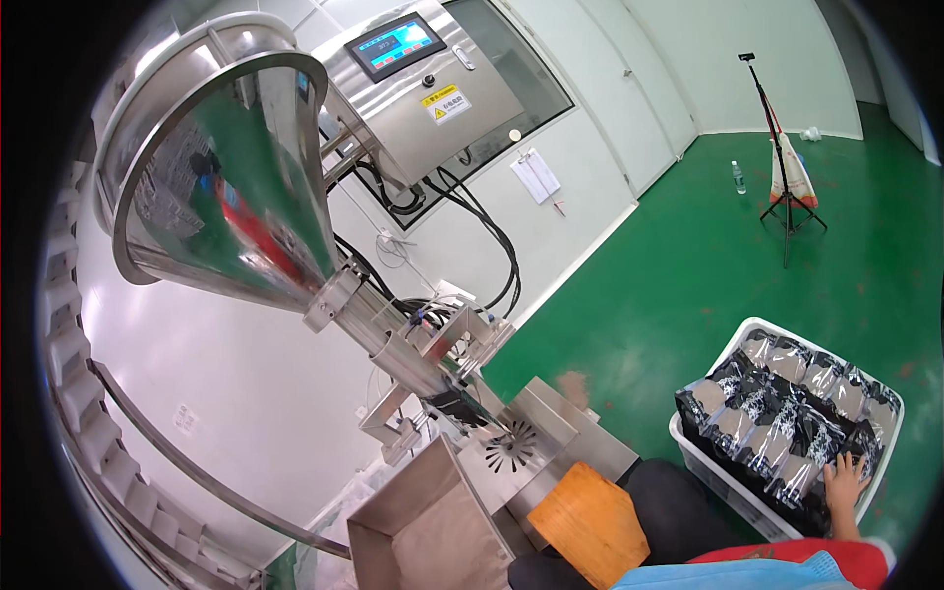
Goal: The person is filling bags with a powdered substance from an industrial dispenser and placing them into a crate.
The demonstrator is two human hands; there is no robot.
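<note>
- Steel hopper [221,187], large and cone-shaped, polished, its wide mouth at the upper left; it narrowed to a steel tube [418,366] that slanted down to the right.
- Steel tray [413,487], open-topped, at the lower edge; pale powder [442,541] covered its base.
- Control cabinet [442,93], steel, beside the hopper, with a lit screen [398,46] and black cables [497,246] below it.
- Slotted disc [510,447], dark radial slots, near the lower end of the tube.
- Clipboard [536,175], with paper, on the white wall.
- Board [590,521], orange-brown, at the lower edge, next to a dark-trousered leg [678,501].
- Bottle [738,177], clear, upright on the green floor [639,295].
- Tripod [782,187], black, standing; a pale bag [796,185] stood just behind it.
- Bin [728,497], white, on the floor at the lower right.
- Packs [777,413], many, clear and black film with greyish-brown contents, closely set in rows inside the bin.
- Right hand [844,484], bare, below a red sleeve [816,556]; fingers spread, laid on packs near the bin's right side, pinching nothing visible.
- Left hand: state could not be told.
</note>
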